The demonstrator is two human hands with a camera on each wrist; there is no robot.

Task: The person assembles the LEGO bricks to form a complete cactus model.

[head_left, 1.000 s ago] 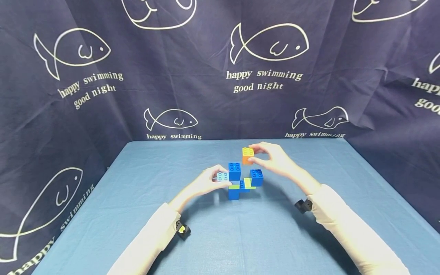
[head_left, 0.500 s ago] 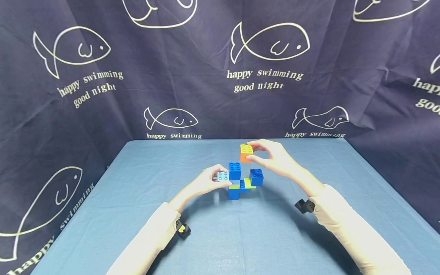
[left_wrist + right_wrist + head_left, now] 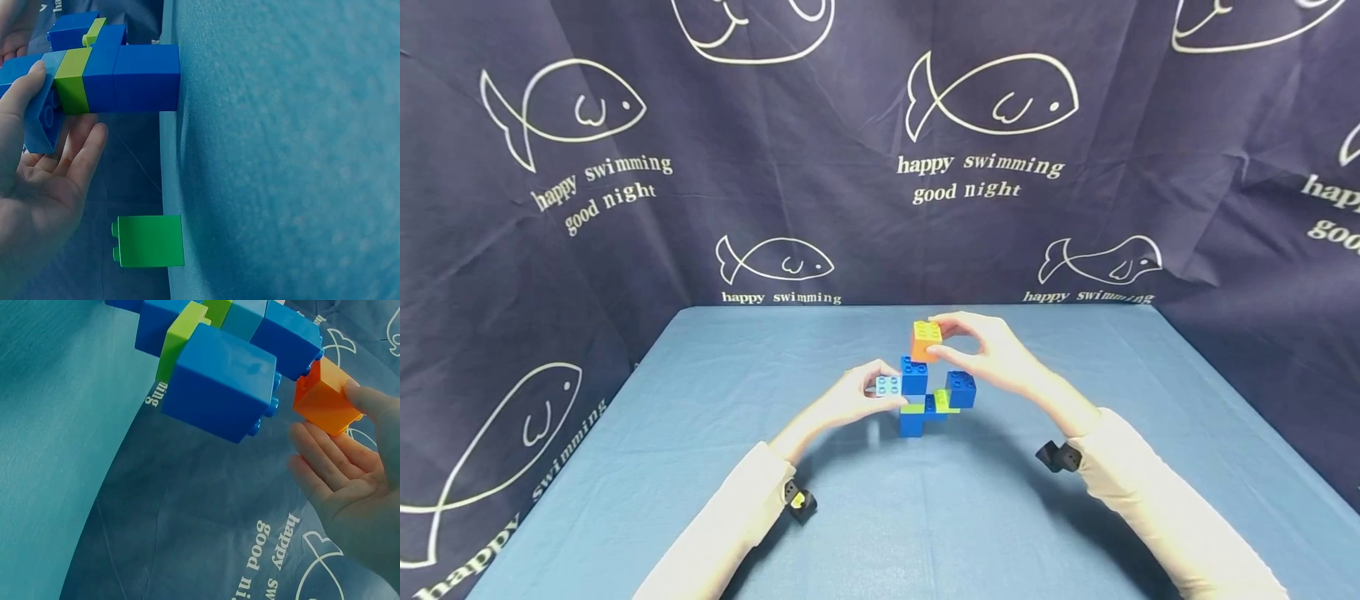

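Note:
My right hand (image 3: 996, 354) pinches an orange toy brick (image 3: 925, 342) by thumb and fingers. The brick's lower edge overlaps the top of a blue brick (image 3: 914, 379) in the head view, and in the right wrist view it sits right at that brick's studs. That blue brick crowns a built stack of blue, lime and light blue bricks standing on the table. My left hand (image 3: 850, 396) grips the stack at the light blue brick (image 3: 887, 386), thumb on the near side. Another blue brick (image 3: 961, 390) sits on the stack's right arm, on a lime brick (image 3: 942, 401).
A separate green brick (image 3: 150, 241) stands on the table near the left hand; in the head view it is hidden. Blue cloth (image 3: 880, 517) covers the table. A dark curtain with fish prints (image 3: 880, 208) hangs behind and at both sides.
My right hand has carried the orange brick left, rising a little and then lowering to the top of the stack's blue brick. The left hand has kept its grip.

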